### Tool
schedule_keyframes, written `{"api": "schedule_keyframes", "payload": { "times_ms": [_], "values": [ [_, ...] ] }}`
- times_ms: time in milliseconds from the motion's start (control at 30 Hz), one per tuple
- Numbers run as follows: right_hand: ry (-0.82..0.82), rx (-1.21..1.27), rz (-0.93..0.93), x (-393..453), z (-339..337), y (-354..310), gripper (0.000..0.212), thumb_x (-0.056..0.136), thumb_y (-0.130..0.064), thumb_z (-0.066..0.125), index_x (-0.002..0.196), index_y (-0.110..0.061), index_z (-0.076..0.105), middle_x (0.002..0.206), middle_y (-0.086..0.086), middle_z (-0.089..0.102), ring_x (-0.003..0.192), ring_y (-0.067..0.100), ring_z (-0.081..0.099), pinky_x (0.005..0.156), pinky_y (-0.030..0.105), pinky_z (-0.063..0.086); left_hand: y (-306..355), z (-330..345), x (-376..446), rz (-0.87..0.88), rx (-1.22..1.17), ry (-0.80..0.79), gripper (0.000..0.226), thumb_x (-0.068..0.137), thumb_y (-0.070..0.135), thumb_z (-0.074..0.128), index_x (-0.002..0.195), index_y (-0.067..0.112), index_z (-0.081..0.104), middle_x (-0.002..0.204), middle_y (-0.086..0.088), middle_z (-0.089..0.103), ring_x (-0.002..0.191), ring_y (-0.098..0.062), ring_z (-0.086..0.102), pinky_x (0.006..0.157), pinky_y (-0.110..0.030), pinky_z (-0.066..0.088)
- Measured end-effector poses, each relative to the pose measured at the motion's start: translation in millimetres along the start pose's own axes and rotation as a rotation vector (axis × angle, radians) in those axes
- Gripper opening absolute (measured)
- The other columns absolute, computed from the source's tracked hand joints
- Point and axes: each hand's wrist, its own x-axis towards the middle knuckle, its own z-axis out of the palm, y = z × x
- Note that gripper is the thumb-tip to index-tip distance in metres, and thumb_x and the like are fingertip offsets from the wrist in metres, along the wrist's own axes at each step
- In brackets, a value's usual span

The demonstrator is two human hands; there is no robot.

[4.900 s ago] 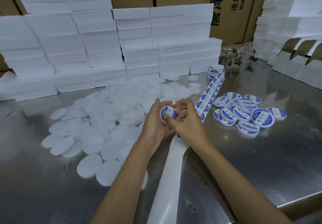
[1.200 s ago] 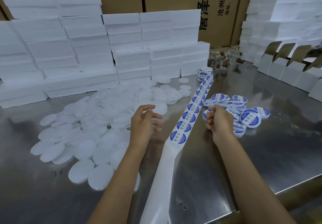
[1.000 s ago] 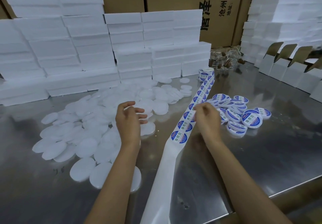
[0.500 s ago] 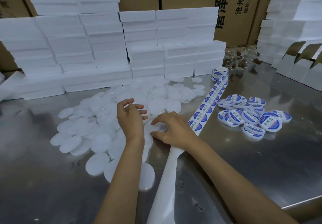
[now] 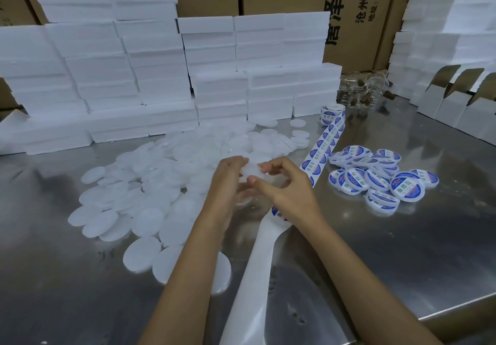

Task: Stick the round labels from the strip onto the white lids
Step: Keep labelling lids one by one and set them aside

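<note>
I note both hands raised over the desk [image 5: 402, 250]. The left hand [image 5: 225, 181] grips 1 bare lid [image 5: 251, 174] by its rim; right hand [image 5: 287, 191] fingers pinch its near edge, presumably steadying it for labelling. The strip [image 5: 319, 154] lies just beside.

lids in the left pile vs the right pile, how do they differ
The left pile holds plain white lids with no label; the right pile holds lids with blue-and-white round labels. The left pile is far larger and spread wide; the right pile is small and compact. Both lie on the metal table.
</note>
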Motion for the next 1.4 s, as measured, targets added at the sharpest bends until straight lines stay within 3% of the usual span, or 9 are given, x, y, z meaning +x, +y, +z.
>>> {"api": "schedule_keyframes", "payload": {
  "times_ms": [133, 333, 533, 667, 833, 967, 1067, 1200, 1400],
  "values": [
    [0.002, -0.038, -0.069, -3, -1, -2, 0.027, 0.075, -0.027, 0.083, 0.091, -0.033, 0.063, 0.1, -0.017, 0.067, 0.106, 0.0, 0.053, 0.076, 0.005, 0.038, -1, 5, -8, -0.024, -0.127, -0.247, 0.036, 0.101, 0.001, 0.045, 0.135, 0.013, 0.047, 0.119, -0.013, 0.07, 0.091, -0.036, 0.076, 0.066, -0.03, 0.06],
    [0.106, -0.213, -0.031, 0, -35, 11, 0.009, 0.093, -0.017, 0.064, 0.101, -0.02, 0.062, 0.105, -0.011, 0.064, 0.104, 0.01, 0.057, 0.087, 0.027, 0.045, -1, 0, -4, -0.039, -0.215, -0.197, 0.032, 0.102, -0.003, 0.036, 0.131, 0.007, 0.047, 0.115, -0.026, 0.068, 0.095, -0.044, 0.073, 0.081, -0.043, 0.063],
    [-0.166, -0.67, -0.029, -18, -50, 30, 0.034, 0.084, -0.037, 0.071, 0.114, -0.023, 0.062, 0.109, -0.01, 0.06, 0.102, 0.01, 0.051, 0.094, 0.034, 0.043, -4, 1, -2, -0.057, -0.142, -0.147, 0.021, 0.104, 0.003, 0.037, 0.116, 0.009, 0.052, 0.102, -0.024, 0.07, 0.08, -0.037, 0.074, 0.072, -0.04, 0.064],
    [-0.219, -0.67, -0.044, -22, -46, 27, 0.037, 0.084, -0.046, 0.071, 0.116, -0.029, 0.065, 0.113, -0.016, 0.059, 0.11, 0.005, 0.05, 0.1, 0.034, 0.037, -6, 3, -1, -0.032, -0.048, -0.131, 0.02, 0.103, 0.004, 0.041, 0.116, 0.012, 0.054, 0.104, -0.023, 0.07, 0.085, -0.033, 0.074, 0.079, -0.041, 0.063],
    [-0.233, -0.591, -0.009, -21, -48, 21, 0.031, 0.078, -0.044, 0.079, 0.105, -0.033, 0.07, 0.107, -0.019, 0.061, 0.097, -0.004, 0.046, 0.102, 0.035, 0.035, -10, 6, -1, -0.031, 0.007, -0.139, 0.025, 0.102, 0.004, 0.044, 0.125, 0.009, 0.053, 0.107, -0.023, 0.069, 0.092, -0.032, 0.072, 0.087, -0.041, 0.061],
    [-0.254, -0.536, 0.004, -22, -48, 16, 0.019, 0.076, -0.037, 0.081, 0.089, -0.036, 0.067, 0.095, -0.016, 0.063, 0.089, 0.0, 0.05, 0.098, 0.04, 0.041, -12, 12, -3, -0.038, 0.016, -0.185, 0.025, 0.103, 0.006, 0.045, 0.127, 0.01, 0.053, 0.111, -0.024, 0.069, 0.095, -0.031, 0.071, 0.087, -0.039, 0.061],
    [-0.261, -0.524, 0.012, -23, -46, 14, 0.019, 0.076, -0.033, 0.081, 0.091, -0.03, 0.07, 0.096, -0.012, 0.066, 0.091, 0.007, 0.053, 0.097, 0.04, 0.042, -14, 16, -4, -0.033, 0.035, -0.207, 0.025, 0.102, 0.007, 0.047, 0.125, 0.012, 0.054, 0.11, -0.025, 0.069, 0.094, -0.029, 0.071, 0.089, -0.041, 0.061],
    [-0.292, -0.494, -0.043, -25, -44, 14, 0.021, 0.08, -0.028, 0.079, 0.098, -0.026, 0.07, 0.094, -0.009, 0.065, 0.09, 0.01, 0.054, 0.09, 0.04, 0.047, -15, 15, -5, -0.008, 0.069, -0.23, 0.024, 0.102, 0.009, 0.047, 0.125, 0.014, 0.055, 0.103, -0.016, 0.072, 0.082, -0.019, 0.074, 0.077, -0.032, 0.063],
    [-0.311, -0.394, -0.103, -26, -43, 12, 0.031, 0.081, -0.018, 0.08, 0.102, -0.032, 0.063, 0.101, -0.015, 0.059, 0.097, 0.0, 0.049, 0.083, 0.014, 0.04, -20, 15, -4, -0.024, 0.184, -0.233, 0.025, 0.105, 0.024, 0.044, 0.128, 0.021, 0.055, 0.106, -0.01, 0.069, 0.093, -0.022, 0.07, 0.086, -0.038, 0.059]
  ]
}}
